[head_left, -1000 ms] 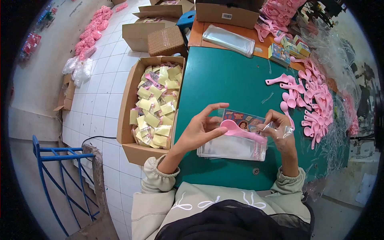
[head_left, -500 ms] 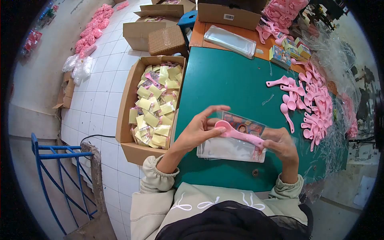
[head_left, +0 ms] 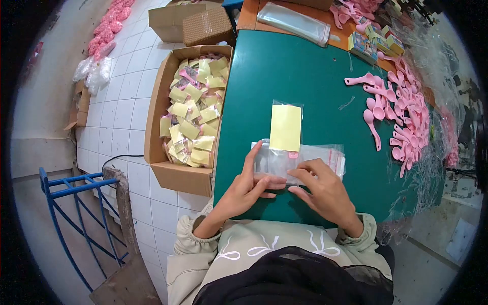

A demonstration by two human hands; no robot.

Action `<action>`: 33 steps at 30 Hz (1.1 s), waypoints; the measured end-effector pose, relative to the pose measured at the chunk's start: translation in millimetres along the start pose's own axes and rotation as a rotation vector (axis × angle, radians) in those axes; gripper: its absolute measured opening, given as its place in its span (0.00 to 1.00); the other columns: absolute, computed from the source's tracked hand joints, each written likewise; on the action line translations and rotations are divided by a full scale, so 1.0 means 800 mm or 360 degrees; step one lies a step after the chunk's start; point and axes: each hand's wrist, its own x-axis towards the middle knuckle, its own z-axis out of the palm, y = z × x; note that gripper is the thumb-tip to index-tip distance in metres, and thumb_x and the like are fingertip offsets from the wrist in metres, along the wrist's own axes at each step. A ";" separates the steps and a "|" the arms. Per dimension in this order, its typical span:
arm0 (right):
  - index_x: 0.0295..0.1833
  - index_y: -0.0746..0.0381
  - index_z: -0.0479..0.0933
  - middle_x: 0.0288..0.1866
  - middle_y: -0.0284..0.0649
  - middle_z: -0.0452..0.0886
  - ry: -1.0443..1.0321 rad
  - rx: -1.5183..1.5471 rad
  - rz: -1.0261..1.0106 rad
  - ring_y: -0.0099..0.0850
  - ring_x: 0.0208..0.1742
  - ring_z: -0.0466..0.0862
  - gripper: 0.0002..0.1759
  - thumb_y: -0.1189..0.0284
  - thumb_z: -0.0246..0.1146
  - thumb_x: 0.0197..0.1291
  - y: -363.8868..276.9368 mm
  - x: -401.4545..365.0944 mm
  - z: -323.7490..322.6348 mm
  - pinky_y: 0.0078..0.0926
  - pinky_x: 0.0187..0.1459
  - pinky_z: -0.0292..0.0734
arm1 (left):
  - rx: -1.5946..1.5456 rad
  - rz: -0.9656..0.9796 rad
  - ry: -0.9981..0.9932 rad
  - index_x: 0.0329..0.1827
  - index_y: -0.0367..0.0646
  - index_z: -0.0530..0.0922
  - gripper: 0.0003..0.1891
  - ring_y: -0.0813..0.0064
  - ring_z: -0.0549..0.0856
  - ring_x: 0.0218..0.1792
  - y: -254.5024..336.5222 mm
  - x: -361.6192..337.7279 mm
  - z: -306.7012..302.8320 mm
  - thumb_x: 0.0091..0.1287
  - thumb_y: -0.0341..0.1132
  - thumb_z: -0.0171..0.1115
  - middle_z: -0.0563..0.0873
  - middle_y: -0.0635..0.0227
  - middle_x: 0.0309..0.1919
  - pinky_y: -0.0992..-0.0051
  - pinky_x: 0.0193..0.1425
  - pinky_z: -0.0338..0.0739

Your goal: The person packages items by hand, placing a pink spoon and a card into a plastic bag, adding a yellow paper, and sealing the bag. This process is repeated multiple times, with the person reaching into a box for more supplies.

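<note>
A clear plastic bag with a pale yellow card (head_left: 285, 127) lies upright in front of me. The end of a pink plastic spoon (head_left: 293, 155) shows just below the card; the rest of the spoon is hidden. Beneath this packet is a stack of clear plastic bags (head_left: 323, 156). My left hand (head_left: 246, 190) rests at the stack's left side, index finger stretched forward and other fingers reaching across the packet's lower end. From the right, my right hand (head_left: 325, 190) touches that lower end with its fingertips, thumb and index finger apart.
Left of the green table (head_left: 254, 91), a cardboard box (head_left: 183, 180) holds many packets with yellow cards. Loose pink spoons (head_left: 409, 117) are heaped at the right. Farther back lie more clear bags (head_left: 294, 23) and small stacks of printed cards (head_left: 363, 48). A blue metal rail (head_left: 76, 183) stands at left.
The pink spoon and printed card, held up in my hands before, now lie on the bag stack, yellow side up. Both hands have moved down towards me, and the view has shifted.
</note>
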 end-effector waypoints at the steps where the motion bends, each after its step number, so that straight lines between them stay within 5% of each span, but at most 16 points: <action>1: 0.46 0.63 0.73 0.43 0.44 0.73 0.0014 0.0017 -0.0024 0.41 0.45 0.75 0.17 0.71 0.66 0.51 -0.001 0.002 0.007 0.36 0.45 0.72 | 0.0066 0.0017 0.0011 0.73 0.48 0.31 0.33 0.64 0.83 0.50 0.002 -0.003 0.001 0.73 0.28 0.40 0.82 0.50 0.48 0.70 0.49 0.81; 7: 0.38 0.64 0.73 0.37 0.43 0.72 0.0108 0.0164 -0.0079 0.41 0.40 0.74 0.12 0.75 0.67 0.48 -0.010 0.021 0.032 0.36 0.41 0.71 | 0.0265 0.0085 0.0082 0.74 0.44 0.40 0.31 0.66 0.86 0.38 0.000 -0.011 0.002 0.72 0.27 0.42 0.84 0.53 0.38 0.72 0.44 0.80; 10: 0.37 0.64 0.71 0.36 0.44 0.71 0.0057 0.0285 -0.0036 0.43 0.40 0.74 0.11 0.74 0.65 0.50 -0.010 0.026 0.037 0.39 0.42 0.70 | 0.0856 -0.0052 0.0064 0.74 0.42 0.40 0.32 0.59 0.83 0.29 0.024 -0.017 0.004 0.72 0.29 0.45 0.83 0.52 0.31 0.70 0.36 0.75; 13: 0.36 0.64 0.71 0.35 0.44 0.70 -0.0018 0.0442 0.0040 0.43 0.39 0.74 0.10 0.74 0.65 0.50 -0.009 0.027 0.033 0.39 0.42 0.70 | 0.0795 0.0125 0.0056 0.74 0.41 0.39 0.33 0.53 0.80 0.26 0.028 -0.023 0.008 0.71 0.30 0.46 0.81 0.51 0.27 0.68 0.31 0.70; 16: 0.35 0.64 0.71 0.33 0.43 0.70 -0.0024 0.0419 -0.0028 0.41 0.37 0.74 0.10 0.75 0.65 0.49 -0.007 0.027 0.030 0.37 0.41 0.71 | 0.0677 0.0259 0.0085 0.74 0.40 0.40 0.32 0.55 0.82 0.27 0.020 -0.021 0.010 0.72 0.31 0.44 0.81 0.52 0.27 0.67 0.35 0.73; 22: 0.34 0.65 0.71 0.33 0.43 0.70 0.0012 0.0220 -0.0446 0.40 0.37 0.74 0.09 0.74 0.64 0.49 -0.005 0.025 0.039 0.37 0.41 0.70 | 0.0293 0.0148 0.0253 0.74 0.44 0.46 0.33 0.82 0.79 0.28 0.003 0.004 0.000 0.69 0.24 0.49 0.82 0.65 0.31 0.81 0.34 0.75; 28: 0.34 0.64 0.70 0.33 0.42 0.71 -0.0143 0.0443 -0.0537 0.38 0.38 0.74 0.09 0.75 0.63 0.50 0.017 0.014 0.021 0.36 0.43 0.69 | 0.0227 0.0146 0.0331 0.74 0.45 0.47 0.35 0.83 0.81 0.31 -0.006 0.008 0.014 0.66 0.20 0.51 0.82 0.61 0.39 0.82 0.34 0.80; 33: 0.34 0.63 0.71 0.31 0.40 0.71 -0.0405 0.0761 -0.0517 0.38 0.36 0.74 0.08 0.75 0.63 0.51 0.041 0.006 -0.015 0.34 0.41 0.70 | 0.0261 0.0108 0.0242 0.73 0.47 0.49 0.33 0.81 0.83 0.28 0.008 0.012 0.040 0.67 0.22 0.50 0.85 0.60 0.30 0.79 0.35 0.82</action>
